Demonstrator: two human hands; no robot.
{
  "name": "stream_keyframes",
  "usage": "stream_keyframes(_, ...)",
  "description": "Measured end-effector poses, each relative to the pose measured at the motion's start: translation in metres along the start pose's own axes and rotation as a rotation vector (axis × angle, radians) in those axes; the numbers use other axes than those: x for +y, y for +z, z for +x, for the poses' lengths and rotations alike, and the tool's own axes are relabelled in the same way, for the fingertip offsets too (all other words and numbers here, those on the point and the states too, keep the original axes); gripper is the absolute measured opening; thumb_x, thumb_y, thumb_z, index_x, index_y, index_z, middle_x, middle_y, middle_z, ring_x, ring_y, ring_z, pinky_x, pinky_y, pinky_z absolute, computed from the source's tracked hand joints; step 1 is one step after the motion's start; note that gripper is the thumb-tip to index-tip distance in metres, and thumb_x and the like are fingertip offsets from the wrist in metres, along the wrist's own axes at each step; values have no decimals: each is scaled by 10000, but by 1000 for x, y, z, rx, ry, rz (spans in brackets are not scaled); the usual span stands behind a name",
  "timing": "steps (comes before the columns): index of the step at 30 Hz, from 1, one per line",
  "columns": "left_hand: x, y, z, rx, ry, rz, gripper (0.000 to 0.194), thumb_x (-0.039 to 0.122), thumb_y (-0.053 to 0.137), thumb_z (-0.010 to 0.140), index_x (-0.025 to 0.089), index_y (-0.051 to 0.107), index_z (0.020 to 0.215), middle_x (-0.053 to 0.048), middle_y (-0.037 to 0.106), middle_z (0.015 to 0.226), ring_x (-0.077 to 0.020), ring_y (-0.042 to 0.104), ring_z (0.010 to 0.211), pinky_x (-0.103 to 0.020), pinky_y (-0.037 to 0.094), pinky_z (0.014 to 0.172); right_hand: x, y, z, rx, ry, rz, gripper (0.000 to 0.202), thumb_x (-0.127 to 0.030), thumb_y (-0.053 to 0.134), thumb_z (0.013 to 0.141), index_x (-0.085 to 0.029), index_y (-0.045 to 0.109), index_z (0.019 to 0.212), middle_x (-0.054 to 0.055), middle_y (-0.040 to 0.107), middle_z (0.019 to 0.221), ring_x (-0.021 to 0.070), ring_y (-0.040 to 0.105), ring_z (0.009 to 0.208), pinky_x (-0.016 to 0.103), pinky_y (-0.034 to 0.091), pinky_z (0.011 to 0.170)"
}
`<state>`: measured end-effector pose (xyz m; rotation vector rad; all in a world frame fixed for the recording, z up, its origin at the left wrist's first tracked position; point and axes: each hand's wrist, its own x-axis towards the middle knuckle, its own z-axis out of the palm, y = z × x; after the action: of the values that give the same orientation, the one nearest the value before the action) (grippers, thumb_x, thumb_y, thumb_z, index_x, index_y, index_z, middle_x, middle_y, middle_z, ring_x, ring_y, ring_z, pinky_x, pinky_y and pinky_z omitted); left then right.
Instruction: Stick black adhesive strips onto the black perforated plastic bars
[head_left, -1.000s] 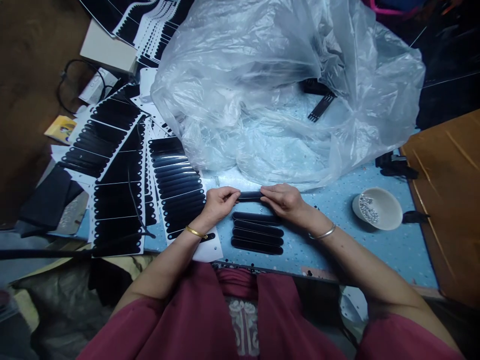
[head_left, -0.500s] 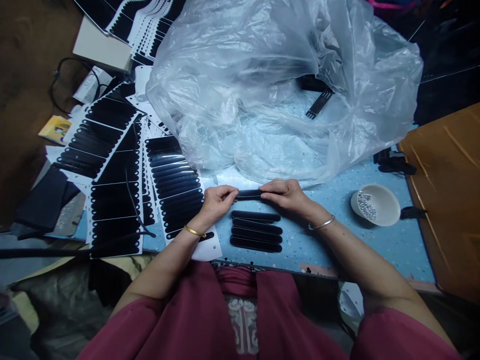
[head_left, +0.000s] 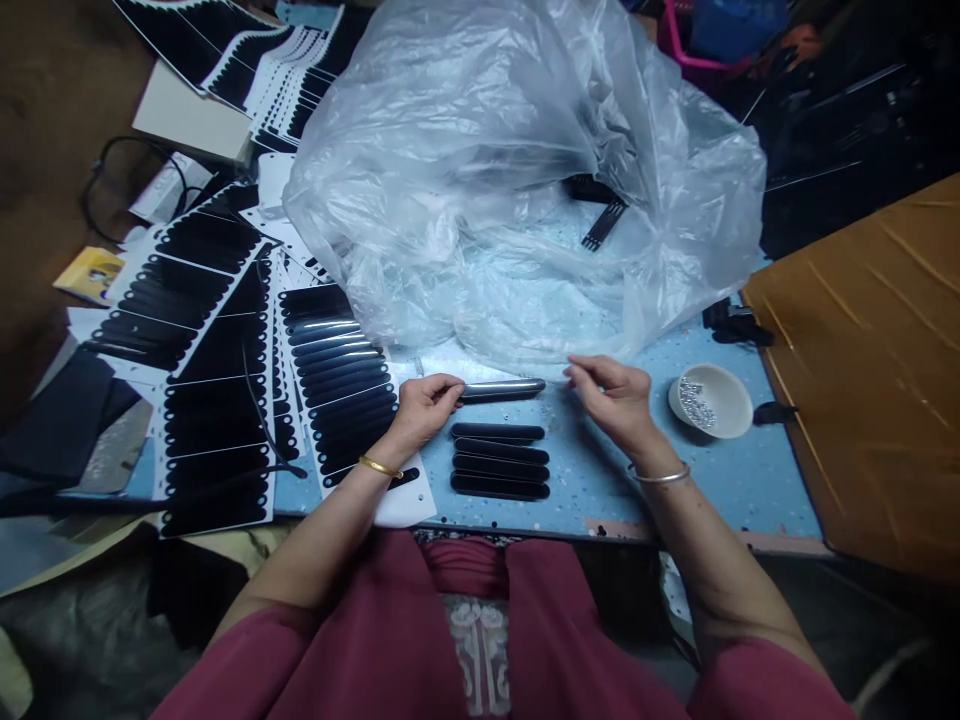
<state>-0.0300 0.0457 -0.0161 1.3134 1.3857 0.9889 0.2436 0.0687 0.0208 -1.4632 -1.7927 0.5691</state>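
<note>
My left hand (head_left: 426, 405) pinches the left end of a slim black strip (head_left: 502, 389) with rounded ends, held just above the blue table. To the right of that strip, apart from it, my right hand (head_left: 613, 395) is closed with thumb and fingertips together; whatever may be between them is too small to make out. Several similar black strips (head_left: 500, 458) lie in a stack of rows below the held one. Beside my left wrist is a white sheet (head_left: 405, 508) carrying rows of black round-ended pieces.
A large crumpled clear plastic bag (head_left: 480, 130) covers the back of the table, with black slotted pieces (head_left: 602, 225) in its opening. A white bowl (head_left: 724, 400) of small shiny bits stands right, near a brown board (head_left: 862, 370). More black-pieced sheets (head_left: 217, 450) overlap at left.
My right hand has let go of the strip's right end and moved off to the right. My left hand still holds the strip. The whole view has shifted slightly.
</note>
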Motion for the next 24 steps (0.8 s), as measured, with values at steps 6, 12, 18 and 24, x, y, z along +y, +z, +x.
stream_keyframes(6, -1, 0, 2, -4, 12, 16, 193, 320, 630, 800, 150, 716, 830, -19, 702, 677, -142, 684, 579, -191, 522, 521, 12, 42, -11, -113, 240, -24, 397, -488, 601, 809, -112, 729, 799, 43, 648, 551, 147, 572, 492, 254, 434, 495)
stream_keyframes(12, -2, 2, 3, 11, 39, 18, 185, 317, 626, 785, 155, 713, 784, -17, 697, 670, -133, 670, 558, -180, 497, 494, 14, 35, -19, -16, 140, -141, 300, -352, 514, 850, -153, 738, 838, 82, 717, 687, 194, 652, 646, 289, 490, 620)
stream_keyframes(18, -2, 3, 3, 29, 24, -33, 199, 338, 632, 778, 159, 718, 788, -10, 695, 670, -128, 672, 550, -166, 490, 471, -12, 26, -19, -518, -10, -137, 164, -217, 612, 799, -211, 767, 854, 33, 754, 795, 157, 666, 681, 242, 471, 635)
stream_keyframes(24, -2, 4, 3, 25, 15, -19, 209, 333, 631, 784, 151, 725, 826, -32, 717, 723, -145, 689, 575, -177, 504, 478, -46, 37, 14, -817, -33, -588, 177, -294, 636, 822, -224, 784, 887, 48, 752, 772, 172, 658, 696, 243, 392, 587)
